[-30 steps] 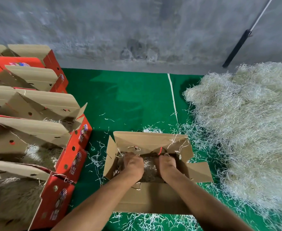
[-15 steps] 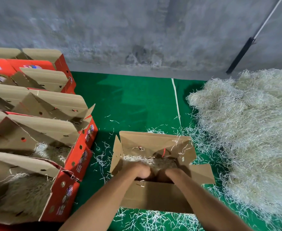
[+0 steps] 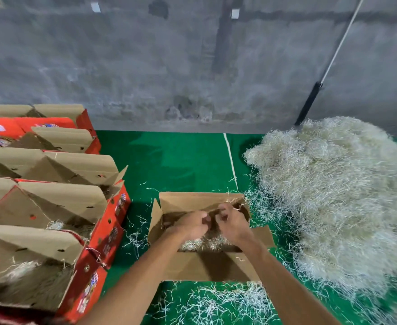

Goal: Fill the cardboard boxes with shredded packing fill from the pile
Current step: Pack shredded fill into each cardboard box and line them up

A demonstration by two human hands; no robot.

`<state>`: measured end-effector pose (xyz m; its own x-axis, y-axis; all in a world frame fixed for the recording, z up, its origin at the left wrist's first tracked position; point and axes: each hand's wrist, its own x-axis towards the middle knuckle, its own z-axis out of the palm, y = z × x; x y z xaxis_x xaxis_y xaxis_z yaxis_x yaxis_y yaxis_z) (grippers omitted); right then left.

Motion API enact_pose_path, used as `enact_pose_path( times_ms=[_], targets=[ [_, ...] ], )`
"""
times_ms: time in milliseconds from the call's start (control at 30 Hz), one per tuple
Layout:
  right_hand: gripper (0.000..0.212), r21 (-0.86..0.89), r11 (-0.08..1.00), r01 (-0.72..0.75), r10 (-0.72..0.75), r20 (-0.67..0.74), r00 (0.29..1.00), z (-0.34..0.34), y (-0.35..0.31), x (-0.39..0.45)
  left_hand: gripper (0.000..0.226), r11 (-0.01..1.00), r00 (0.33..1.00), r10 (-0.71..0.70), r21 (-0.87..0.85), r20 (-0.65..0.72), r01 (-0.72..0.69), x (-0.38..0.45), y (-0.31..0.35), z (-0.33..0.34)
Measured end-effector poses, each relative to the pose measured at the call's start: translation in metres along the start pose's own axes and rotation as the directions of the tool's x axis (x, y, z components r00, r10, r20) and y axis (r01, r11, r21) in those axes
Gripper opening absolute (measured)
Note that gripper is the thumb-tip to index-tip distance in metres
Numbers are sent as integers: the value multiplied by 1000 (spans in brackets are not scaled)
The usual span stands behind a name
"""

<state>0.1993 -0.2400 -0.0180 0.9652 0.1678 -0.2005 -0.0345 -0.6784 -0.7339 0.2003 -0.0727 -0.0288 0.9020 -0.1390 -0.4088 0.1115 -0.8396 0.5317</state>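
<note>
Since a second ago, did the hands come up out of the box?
Yes. The left hand and right hand have risen from deep in the fill to the height of the box's far wall.

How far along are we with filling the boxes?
Done: the two nearest red boxes on the left hold fill. In hand: both hands, left and right, are over the open box in the middle, which has some fill at its bottom but is not full. Left: the big pile remains on the right; I cannot see into the farther boxes.
</note>
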Motion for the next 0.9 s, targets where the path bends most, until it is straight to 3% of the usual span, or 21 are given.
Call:
enact_pose_path(
  times_ms=[100,200,367,467,533,700,800,900],
  targets=[
    [20,-12,991,130,-130,-128,983,-16,-15,-9,39,989,990,107,-94,-94,-115,-9,13,-11],
    [28,-122,974,192,-216,-230,949,-31,-19,-14,26,973,967,203,-74,-152,-216,-22,27,-18],
    [57,-202,975,96,-168,-379,910,-48,4,-22,32,976,977,208,-54,-36,-210,-51,36,-12],
    [75,-113,991,-70,37,-272,962,-54,24,-23,60,985,975,165,-72,146,-156,-72,36,0],
    [80,-33,994,-105,97,-185,978,-51,33,-25,76,993,965,117,-6,235,-119,-85,36,10],
    [52,-159,976,-151,131,-131,983,-41,48,-23,91,992,971,58,95,230,-82,-107,44,25],
    [52,-285,948,-146,100,-169,980,-37,50,-22,98,984,964,38,158,264,-82,-116,48,32],
    [39,-309,936,-168,136,-122,983,-35,61,-19,97,968,965,31,232,261,-94,-121,47,35]
  ],
)
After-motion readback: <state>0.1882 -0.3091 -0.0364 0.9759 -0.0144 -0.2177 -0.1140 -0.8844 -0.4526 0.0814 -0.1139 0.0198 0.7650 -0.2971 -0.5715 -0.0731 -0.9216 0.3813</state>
